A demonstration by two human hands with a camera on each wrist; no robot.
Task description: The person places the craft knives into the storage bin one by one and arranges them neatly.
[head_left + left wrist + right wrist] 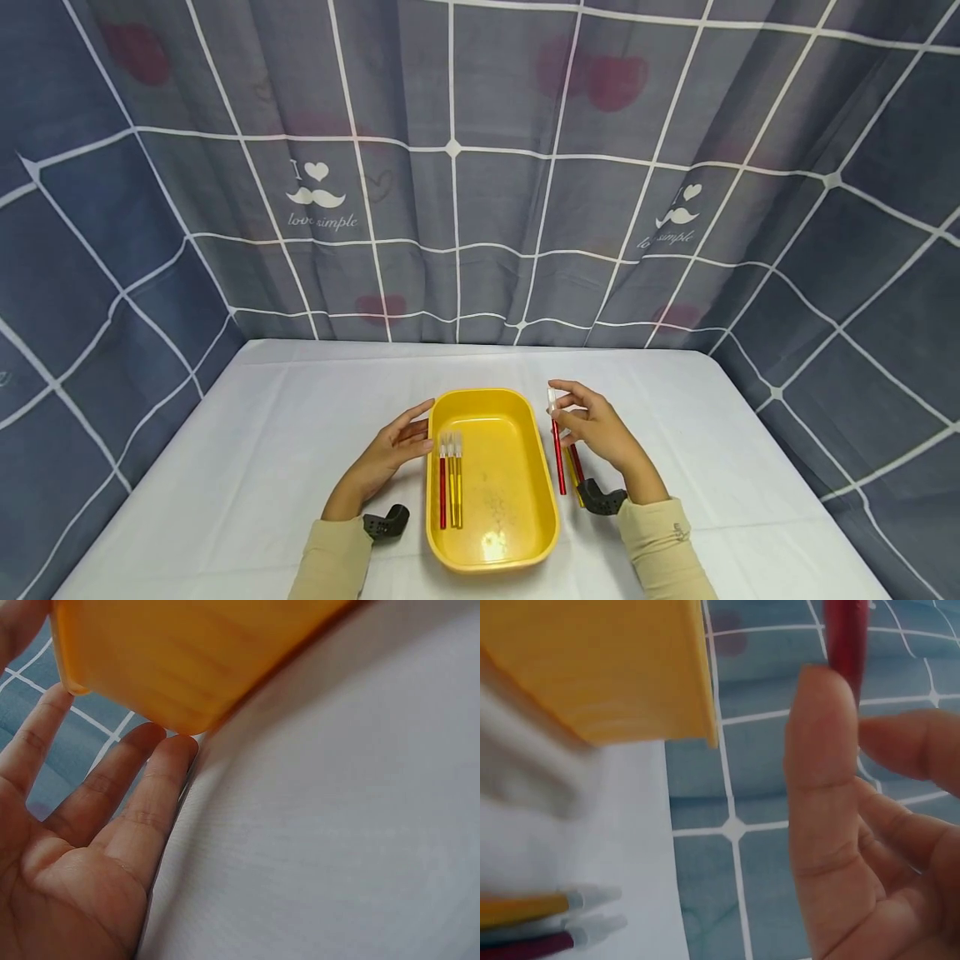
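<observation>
My right hand (600,425) pinches a slim red paintbrush (558,467) near its pale tip, to the right of a yellow tray (510,475). The brush points its handle toward me; its red shaft (846,637) also shows in the right wrist view. On the table below this hand lie a gold brush (525,909) and a dark red brush (532,946), both with translucent tips. My left hand (390,454) touches the tray's left side with extended fingers. Inside the tray, along its left wall, lie a red brush (442,492) and gold brushes (456,492), tips away from me.
A white cloth (300,450) covers the table. Grey curtains (495,200) with white grid lines hang behind it and on both sides. Black wrist mounts (387,523) sit by each sleeve. A blurred pale shape (532,757) crosses the left of the right wrist view.
</observation>
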